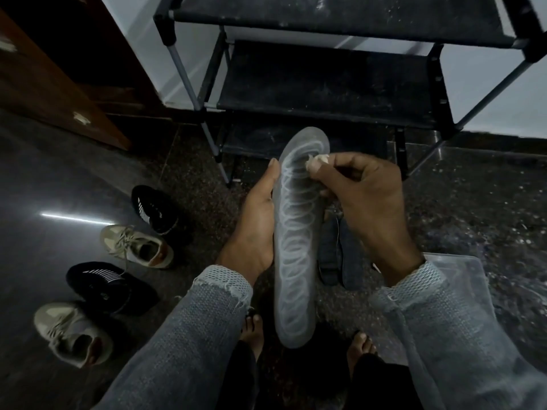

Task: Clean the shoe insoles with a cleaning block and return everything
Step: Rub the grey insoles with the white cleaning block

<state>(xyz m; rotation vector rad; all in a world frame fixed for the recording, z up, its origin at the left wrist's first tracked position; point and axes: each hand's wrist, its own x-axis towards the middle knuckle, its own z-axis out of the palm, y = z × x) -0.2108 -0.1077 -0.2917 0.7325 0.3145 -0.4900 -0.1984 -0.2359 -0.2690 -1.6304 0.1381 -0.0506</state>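
So that its face lies open for rubbing, the left hand [254, 220] cradles the insole [296, 241] lengthwise; right hand [367, 196] fingers [321, 170] pinch the cleaning block [316, 161] against its far end.

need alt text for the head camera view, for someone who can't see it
A person's left hand holds a grey insole upright while the right hand pinches a small white cleaning block against its top. Four shoes sit on the dark floor to the left, a black shoe rack stands ahead.
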